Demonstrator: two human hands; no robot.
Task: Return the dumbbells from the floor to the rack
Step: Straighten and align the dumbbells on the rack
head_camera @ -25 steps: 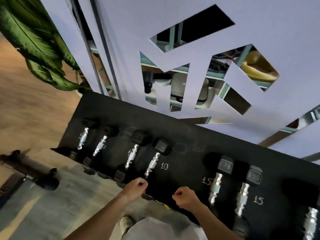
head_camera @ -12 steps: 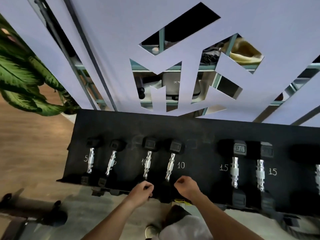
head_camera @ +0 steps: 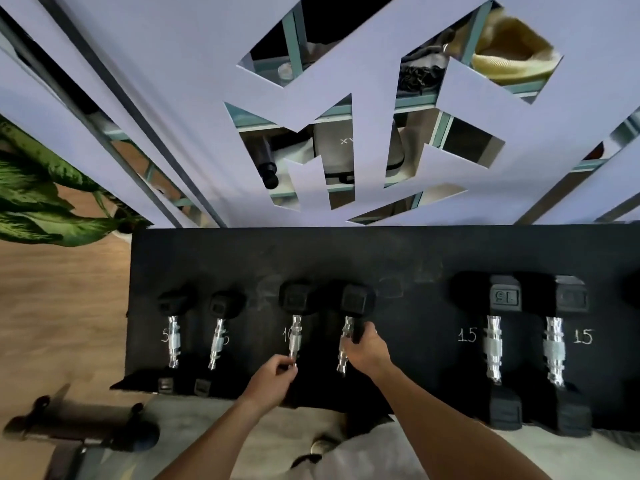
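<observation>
While both hands sit on the middle pair of dumbbells, the step in hand looks like seating that pair on the rack (head_camera: 346,258), the black slab across the centre of the frame. The right hand (head_camera: 365,348) is wrapped round the chrome handle of the right 10 dumbbell (head_camera: 356,301), fingers curled over the far side. The left hand (head_camera: 275,375) pinches the near end of the handle of the left 10 dumbbell (head_camera: 296,299), fingertips closed on the metal.

Both weights lie on the rack with heads pointing to the top of the frame, just beside each other. Two 5s (head_camera: 194,306) lie at left of centre, two 15s (head_camera: 535,299) at right, all in their chalked spots.

At lower left, a barbell-like bar (head_camera: 69,431) lies on the floor; whether it counts as a dumbbell I cannot tell.

Next, I judge, each hand should nudge its weight straight, then let go cleanly so neither rolls toward the near edge.
</observation>
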